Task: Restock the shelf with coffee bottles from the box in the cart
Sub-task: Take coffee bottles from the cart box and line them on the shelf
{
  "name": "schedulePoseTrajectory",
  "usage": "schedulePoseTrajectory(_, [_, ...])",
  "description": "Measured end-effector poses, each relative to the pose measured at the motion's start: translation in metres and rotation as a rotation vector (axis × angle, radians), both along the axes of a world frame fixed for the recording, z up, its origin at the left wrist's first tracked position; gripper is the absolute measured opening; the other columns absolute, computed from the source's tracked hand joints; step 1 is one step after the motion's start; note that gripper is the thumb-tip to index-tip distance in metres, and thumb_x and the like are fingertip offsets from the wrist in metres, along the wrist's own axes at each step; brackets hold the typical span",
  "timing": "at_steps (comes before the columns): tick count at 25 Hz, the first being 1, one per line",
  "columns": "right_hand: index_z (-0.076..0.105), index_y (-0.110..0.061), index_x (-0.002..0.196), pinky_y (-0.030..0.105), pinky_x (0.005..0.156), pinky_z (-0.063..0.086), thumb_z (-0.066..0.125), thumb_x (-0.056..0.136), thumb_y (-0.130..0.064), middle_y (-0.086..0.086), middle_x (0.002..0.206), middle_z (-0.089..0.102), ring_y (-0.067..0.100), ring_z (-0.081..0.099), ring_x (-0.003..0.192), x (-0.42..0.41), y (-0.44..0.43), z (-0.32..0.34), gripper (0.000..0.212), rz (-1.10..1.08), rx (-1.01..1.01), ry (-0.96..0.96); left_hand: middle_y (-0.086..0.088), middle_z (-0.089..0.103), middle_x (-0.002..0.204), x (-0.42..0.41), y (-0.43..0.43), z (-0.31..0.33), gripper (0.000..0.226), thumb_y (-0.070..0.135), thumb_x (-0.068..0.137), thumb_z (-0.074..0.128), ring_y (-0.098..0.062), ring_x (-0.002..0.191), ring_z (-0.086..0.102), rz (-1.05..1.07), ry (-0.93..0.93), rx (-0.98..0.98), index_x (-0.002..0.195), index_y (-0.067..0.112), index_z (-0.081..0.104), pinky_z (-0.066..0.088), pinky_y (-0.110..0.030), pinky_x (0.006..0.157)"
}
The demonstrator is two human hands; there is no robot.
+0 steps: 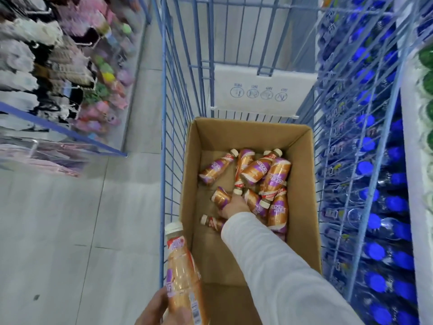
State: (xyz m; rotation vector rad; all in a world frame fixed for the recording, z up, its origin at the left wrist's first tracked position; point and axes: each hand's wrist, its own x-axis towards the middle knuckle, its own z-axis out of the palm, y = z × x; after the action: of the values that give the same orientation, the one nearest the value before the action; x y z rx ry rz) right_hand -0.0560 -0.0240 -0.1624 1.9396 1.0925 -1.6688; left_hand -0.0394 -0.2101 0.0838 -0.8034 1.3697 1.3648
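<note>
Down inside the blue wire cart (164, 137) in front of you sits an open cardboard box (304, 207), and your right hand (235, 206) reaches into it, the arm in a white sleeve (269, 266) crossing the box's near edge. About ten loose bottles (253, 170) lie on their sides in a jumble on the box floor, each wrapped in a copper and purple label with a pale cap. Your right hand rests among the nearest of them, with the thumb side against a short-looking bottle on its left and one finger stretched toward a pale cap just beyond. The back of the hand hides the other fingers, so you cannot tell whether they are spread or closed round a bottle. Your left hand (152, 310) is low at the near left, outside the box and level with the cart's left wall. Its fingers curl round the lower half of a coffee bottle (181, 266), which stands nearly upright with its cap pointing away from you. A white carton (262, 87) printed with round symbols stands beyond the box in the cart. Blue-capped bottles (375, 249) fill the shelving on the right, seen through the cart's wire. Blurred pastel goods hang on the left above a pale tiled floor (70, 231).
</note>
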Motion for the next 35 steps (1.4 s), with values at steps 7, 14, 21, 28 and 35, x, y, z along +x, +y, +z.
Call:
schedulePoseTrajectory(7, [0.056,-0.013,0.129,0.051,0.101,0.051,0.074,0.088,-0.034,0.018,0.122,0.063,0.033,0.062,0.113,0.056,-0.011,0.094,0.049,-0.64,-0.29,0.376,-0.017,0.077,0.082,0.029,-0.003,0.019,0.049,-0.017,0.061,0.071,-0.042,0.088,0.067,-0.059,-0.007,0.003,0.106,0.002,0.066,0.053,-0.047,0.074])
schedulePoseTrajectory(14, [0.061,-0.03,0.133,0.045,0.081,0.059,0.084,0.074,-0.037,0.008,0.121,0.073,0.028,0.072,0.106,0.198,-0.002,0.259,0.064,-0.584,0.064,0.67,-0.021,0.074,0.106,0.062,0.051,0.085,0.065,0.015,0.038,0.088,-0.036,0.092,0.073,-0.283,0.134,0.275,0.102,0.015,0.077,0.061,-0.053,0.075])
schedulePoseTrajectory(21, [0.065,-0.069,0.096,0.018,0.061,0.057,0.084,0.055,-0.054,-0.025,0.1,0.075,0.004,0.074,0.092,0.358,0.004,0.421,0.047,-0.755,0.65,0.705,-0.006,0.061,0.07,0.176,0.121,0.17,0.063,-0.007,0.056,0.061,-0.013,0.047,0.056,-0.637,0.159,0.643,0.118,0.0,0.059,0.048,-0.024,0.045])
schedulePoseTrajectory(28, [0.069,-0.055,0.107,0.021,0.073,0.057,0.08,0.071,-0.043,-0.011,0.11,0.076,0.007,0.072,0.096,0.535,-0.081,0.508,0.039,-0.964,1.079,0.748,0.003,0.053,0.058,0.357,0.116,0.257,0.023,0.002,0.065,0.061,-0.013,0.05,0.047,-1.091,0.143,0.938,0.074,0.018,0.074,0.049,-0.04,0.069])
schedulePoseTrajectory(35, [0.066,-0.047,0.115,0.032,0.078,0.06,0.081,0.067,-0.053,-0.005,0.114,0.076,0.015,0.074,0.099,0.692,-0.211,0.553,0.051,-1.101,1.274,0.673,-0.021,0.063,0.094,0.521,0.048,0.296,0.048,0.003,0.06,0.061,-0.034,0.084,0.061,-1.366,0.06,1.011,0.108,0.001,0.066,0.054,-0.054,0.082])
